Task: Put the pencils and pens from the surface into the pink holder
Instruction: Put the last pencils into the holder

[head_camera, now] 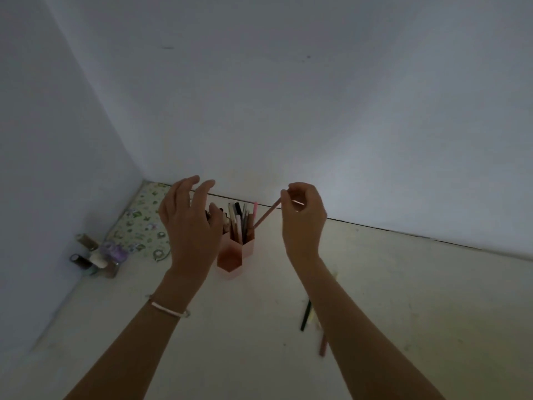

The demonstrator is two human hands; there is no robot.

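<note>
a pale surface runs up to dim white walls. a patterned mat lies in the far left corner, small bottles near it. the pink holder stands mid-surface, crowded with pens. the left hand hovers beside it, fingers spread, gripping nothing, a bracelet on its wrist. the right hand pinches a pink pencil whose lower end dips into the holder. loose pencils lie by the right forearm.
</note>
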